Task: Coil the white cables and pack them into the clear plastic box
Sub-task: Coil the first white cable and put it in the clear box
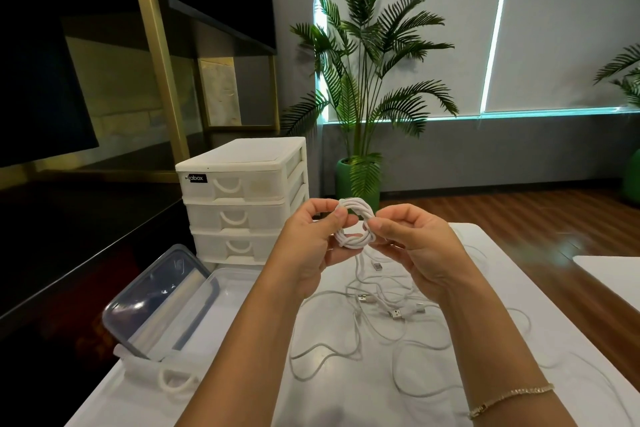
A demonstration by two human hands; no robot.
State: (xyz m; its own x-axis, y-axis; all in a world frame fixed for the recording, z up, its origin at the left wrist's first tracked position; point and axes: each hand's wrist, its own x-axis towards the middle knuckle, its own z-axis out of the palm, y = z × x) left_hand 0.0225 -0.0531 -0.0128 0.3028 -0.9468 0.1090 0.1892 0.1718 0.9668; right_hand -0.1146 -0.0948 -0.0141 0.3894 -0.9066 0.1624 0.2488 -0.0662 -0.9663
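— One coil (355,224) is wound; my left hand (313,246) and right hand (412,246) each pinch a side of it, above the counter (502,270)
— How should you finish?
— Tuck the tail through, keep my grip firm, then lower it into the clear box (225,291) at the counter's left edge; loose cables (363,329) wait mid-counter

Black label (195,178) on top tier of white drawer unit (242,198), white letters "abox"; characters before them too blurred to read.
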